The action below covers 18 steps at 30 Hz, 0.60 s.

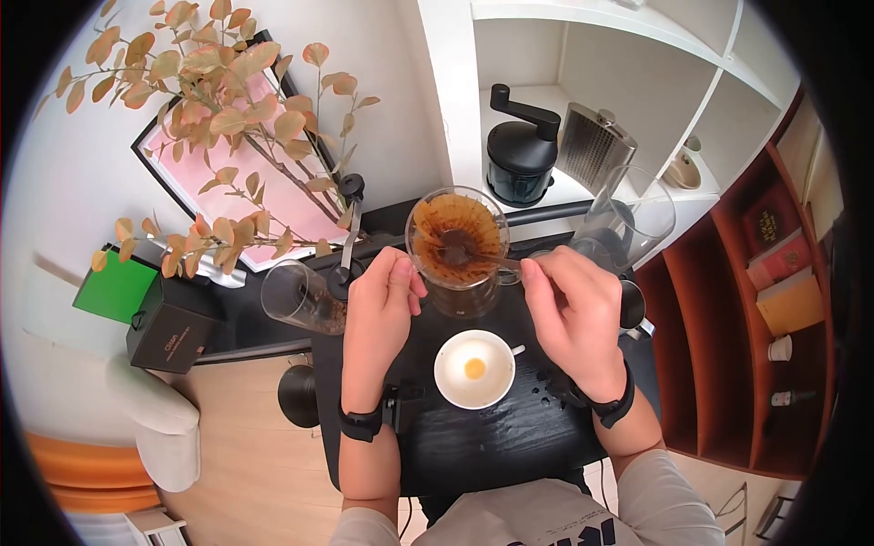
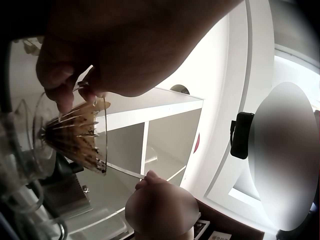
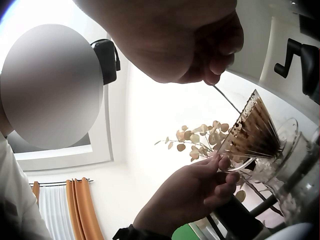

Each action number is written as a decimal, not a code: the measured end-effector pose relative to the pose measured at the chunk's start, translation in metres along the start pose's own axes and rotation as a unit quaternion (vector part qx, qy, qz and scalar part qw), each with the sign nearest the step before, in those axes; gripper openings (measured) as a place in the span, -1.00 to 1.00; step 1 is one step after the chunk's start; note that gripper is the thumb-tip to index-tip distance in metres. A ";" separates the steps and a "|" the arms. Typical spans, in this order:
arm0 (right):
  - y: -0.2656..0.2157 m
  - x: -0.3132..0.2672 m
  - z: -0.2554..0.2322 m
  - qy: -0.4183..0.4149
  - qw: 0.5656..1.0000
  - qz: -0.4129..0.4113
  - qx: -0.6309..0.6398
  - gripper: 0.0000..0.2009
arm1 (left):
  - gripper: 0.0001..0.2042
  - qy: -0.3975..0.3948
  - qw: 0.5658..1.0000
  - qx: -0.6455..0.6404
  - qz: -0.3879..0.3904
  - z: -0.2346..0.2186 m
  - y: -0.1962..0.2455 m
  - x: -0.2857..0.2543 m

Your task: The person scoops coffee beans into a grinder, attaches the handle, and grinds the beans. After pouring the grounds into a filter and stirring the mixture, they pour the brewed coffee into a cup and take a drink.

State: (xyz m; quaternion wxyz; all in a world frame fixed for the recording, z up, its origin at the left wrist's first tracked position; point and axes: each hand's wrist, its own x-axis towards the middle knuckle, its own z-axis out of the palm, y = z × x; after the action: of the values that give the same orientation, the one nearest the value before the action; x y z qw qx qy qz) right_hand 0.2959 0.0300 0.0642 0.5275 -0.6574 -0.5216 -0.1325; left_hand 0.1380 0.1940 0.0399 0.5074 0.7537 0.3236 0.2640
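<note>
A glass coffee dripper [image 1: 421, 217] lined with a brown-stained paper filter [image 1: 482, 227] sits over a glass server [image 1: 462, 300]. Dark wet grounds cling to the filter's walls and bottom. At the dripper's near left side, my left hand [image 1: 387, 291] grips its glass handle [image 3: 245, 165] between thumb and fingers. My right hand [image 1: 583, 309] pinches the thin handle of a metal spoon [image 1: 496, 261], which slants down into the filter; its far end is hidden among the grounds. Just in front of the server stands a white cup [image 1: 475, 393] with a little yellowish liquid at the bottom.
Left of the server, a tilted-looking glass [image 1: 296, 291] holds dark bits beside a grinder's crank handle [image 1: 350, 227]. A tall clear glass vessel [image 1: 628, 218] stands behind my right hand, a dark metal pitcher [image 1: 631, 307] beside it. Water drops lie on the black table [image 1: 473, 455].
</note>
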 end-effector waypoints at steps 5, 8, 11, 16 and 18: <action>0.001 0.000 -0.003 0.013 1.000 0.008 0.026 -0.88 | -0.71 0.003 1.000 -0.001 -0.004 -0.002 0.000 0.000; 0.003 0.001 -0.004 0.024 0.999 0.014 0.039 -0.89 | -0.70 0.001 1.000 -0.009 -0.008 -0.002 -0.002 0.000; 0.005 0.001 -0.005 0.034 0.998 0.023 0.056 -0.89 | -0.70 -0.002 1.000 -0.016 -0.002 -0.004 -0.003 0.001; 0.010 0.005 -0.006 0.043 0.997 0.034 0.056 -0.90 | -0.69 0.001 1.000 -0.016 0.003 -0.005 -0.001 -0.001; 0.011 0.008 -0.008 0.017 1.000 0.006 0.021 -0.92 | -0.69 0.001 1.000 -0.015 0.004 -0.005 0.000 -0.001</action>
State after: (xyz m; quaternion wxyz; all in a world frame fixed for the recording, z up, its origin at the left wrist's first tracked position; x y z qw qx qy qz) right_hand 0.3117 0.0289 0.0675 0.5507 -0.6471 -0.5110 -0.1294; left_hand 0.1338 0.1962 0.0420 0.5173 0.7470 0.3169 0.2719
